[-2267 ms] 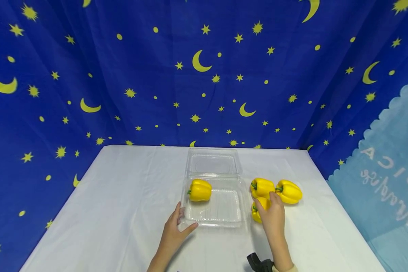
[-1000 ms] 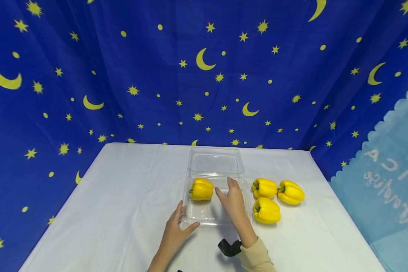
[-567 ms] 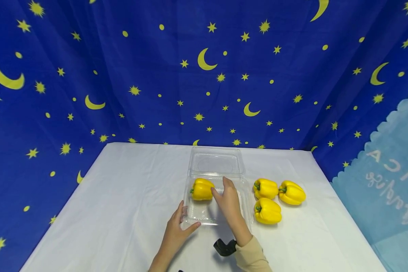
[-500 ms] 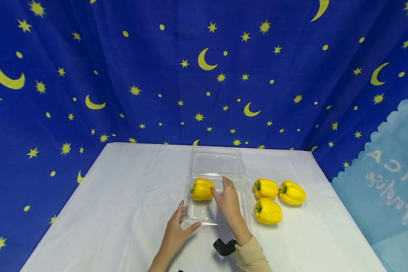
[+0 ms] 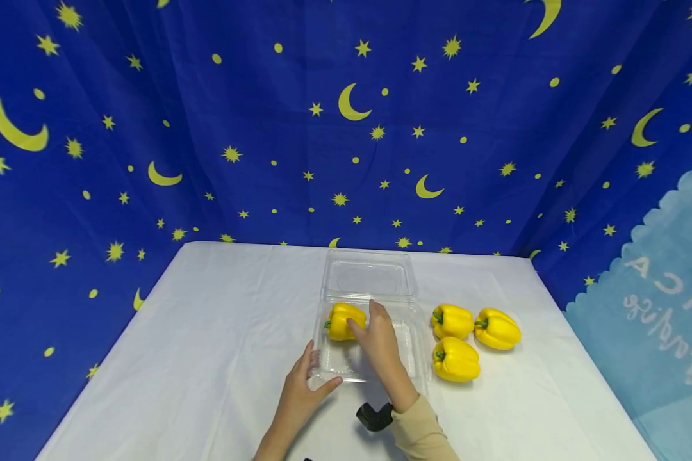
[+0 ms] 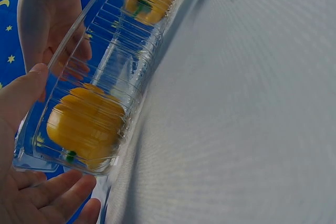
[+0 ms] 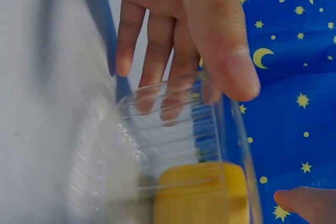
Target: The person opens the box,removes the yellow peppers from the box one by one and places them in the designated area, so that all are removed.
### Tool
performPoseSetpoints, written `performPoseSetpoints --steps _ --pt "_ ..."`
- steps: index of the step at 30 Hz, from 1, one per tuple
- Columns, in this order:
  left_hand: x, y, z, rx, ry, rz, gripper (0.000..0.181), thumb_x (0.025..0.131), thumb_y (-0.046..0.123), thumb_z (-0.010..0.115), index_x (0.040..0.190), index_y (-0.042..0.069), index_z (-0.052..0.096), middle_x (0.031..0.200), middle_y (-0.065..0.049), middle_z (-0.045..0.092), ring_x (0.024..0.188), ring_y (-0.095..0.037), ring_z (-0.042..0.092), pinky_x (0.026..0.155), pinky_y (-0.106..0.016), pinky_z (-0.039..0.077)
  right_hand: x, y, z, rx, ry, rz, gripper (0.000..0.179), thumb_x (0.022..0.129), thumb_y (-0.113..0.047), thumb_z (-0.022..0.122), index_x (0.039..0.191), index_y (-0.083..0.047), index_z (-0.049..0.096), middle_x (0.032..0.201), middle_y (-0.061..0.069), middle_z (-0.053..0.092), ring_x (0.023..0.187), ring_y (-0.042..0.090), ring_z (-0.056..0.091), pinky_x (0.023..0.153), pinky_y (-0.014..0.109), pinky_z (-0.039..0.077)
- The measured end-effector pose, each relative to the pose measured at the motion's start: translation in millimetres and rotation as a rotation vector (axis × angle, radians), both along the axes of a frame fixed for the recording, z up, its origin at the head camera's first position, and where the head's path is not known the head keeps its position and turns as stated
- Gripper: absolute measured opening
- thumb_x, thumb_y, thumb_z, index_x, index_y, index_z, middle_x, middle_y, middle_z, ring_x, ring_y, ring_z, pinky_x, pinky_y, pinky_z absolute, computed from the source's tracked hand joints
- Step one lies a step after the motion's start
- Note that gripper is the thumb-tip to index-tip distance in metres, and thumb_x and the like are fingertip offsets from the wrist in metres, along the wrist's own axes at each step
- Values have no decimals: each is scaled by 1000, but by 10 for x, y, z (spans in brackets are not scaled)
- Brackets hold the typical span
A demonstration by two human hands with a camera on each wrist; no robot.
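A yellow bell pepper (image 5: 343,320) lies on its side in the left part of the hinged clear plastic container (image 5: 406,368), whose lid (image 5: 375,272) is folded back. Over the container, my right hand (image 5: 378,339) reaches in with fingers extended, its thumb overlapping the pepper's right side in the head view; whether it touches is unclear. My left hand (image 5: 300,390) rests against the container's front-left corner, thumb along the near edge and fingers at the left wall. In the left wrist view the left hand's spread fingers (image 6: 63,192) lie beside the container end.
Three more yellow bell peppers, a rear left one (image 5: 452,321), a right one (image 5: 498,328) and a front one (image 5: 456,360), lie right of the container. A white cloth (image 5: 230,333) covers the table. A blue star-patterned curtain (image 5: 254,128) hangs behind.
My right hand has moved left from the loose peppers to above the container, then closer to the pepper inside. The left hand keeps its place at the container's corner.
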State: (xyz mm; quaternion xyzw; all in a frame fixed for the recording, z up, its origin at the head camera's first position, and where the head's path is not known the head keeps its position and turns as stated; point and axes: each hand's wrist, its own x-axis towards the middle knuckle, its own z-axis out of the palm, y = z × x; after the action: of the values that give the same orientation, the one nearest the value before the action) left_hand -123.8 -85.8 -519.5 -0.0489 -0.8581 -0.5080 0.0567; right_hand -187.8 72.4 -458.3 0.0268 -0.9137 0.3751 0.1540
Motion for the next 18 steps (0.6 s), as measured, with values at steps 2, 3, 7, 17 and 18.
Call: performPoseSetpoints --steps 2,3,7,17,18 --pt "-4 4 -6 -1 -9 3 91 76 36 79 144 -2 34 129 -17 59 112 -29 60 92 -39 51 -8 -15 -21 11 6 7 64 82 -20 74 123 22 49 122 37 55 117 47 54 101 51 46" --pt "-4 5 -4 2 -17 5 91 75 37 79 144 -2 34 129 -17 59 112 -29 60 93 -39 51 -12 -23 -33 16 15 13 64 82 -20 74 122 23 49 120 37 56 115 47 55 99 51 47" --pt "-6 7 -3 10 -33 4 91 76 36 79 145 -1 33 129 -16 58 113 -28 60 93 -38 51 -30 -55 -86 20 15 19 64 82 -22 74 121 23 49 117 37 58 111 47 58 96 51 49" --pt "-10 1 -28 6 -20 -8 92 77 39 77 145 -2 32 130 -17 58 113 -28 59 93 -37 51 -58 -175 -178 -5 -3 32 67 81 -27 75 118 23 50 108 34 60 96 41 63 84 48 54" --pt "-11 2 -29 7 -17 -9 92 77 39 77 145 -3 32 130 -17 58 113 -28 59 92 -37 51 -60 -183 -182 -4 -6 32 69 81 -28 75 119 24 49 109 35 59 97 42 63 85 49 54"
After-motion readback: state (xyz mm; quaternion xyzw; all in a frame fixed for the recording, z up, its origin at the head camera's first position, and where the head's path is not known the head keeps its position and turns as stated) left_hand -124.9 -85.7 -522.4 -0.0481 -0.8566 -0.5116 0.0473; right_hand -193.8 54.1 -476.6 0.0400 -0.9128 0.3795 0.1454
